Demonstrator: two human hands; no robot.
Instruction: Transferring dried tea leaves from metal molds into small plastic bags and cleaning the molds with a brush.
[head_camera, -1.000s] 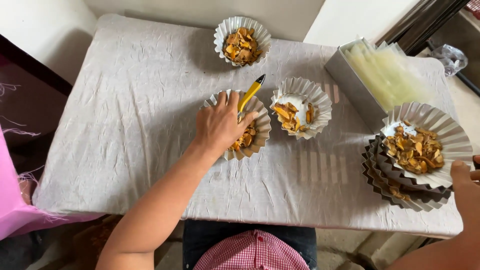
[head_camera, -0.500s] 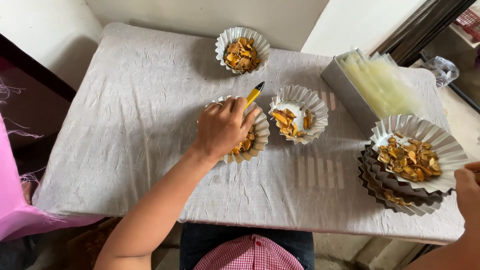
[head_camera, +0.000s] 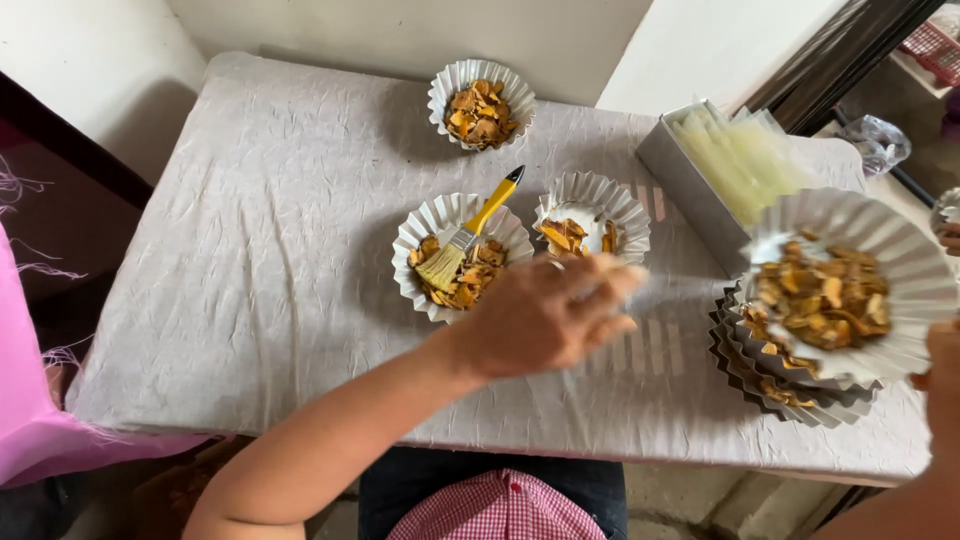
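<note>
Left hand (head_camera: 545, 318): blurred, fingers loosely spread, holding nothing, above the surface (head_camera: 250, 260) just below the half-filled cup (head_camera: 592, 218).
Right hand (head_camera: 942, 375): at the frame's right edge, gripping the rim of the top cup (head_camera: 840, 285), which is tilted and holds orange-brown chips.
Stack (head_camera: 790, 385): fluted cups nested beneath the top cup.
Brush (head_camera: 470, 232): yellow handle, bristles resting in the middle cup (head_camera: 460, 255).
Far cup (head_camera: 481, 103): filled, apart, by the wall.
Tray (head_camera: 720, 170): grey box, pale sheets inside.
</note>
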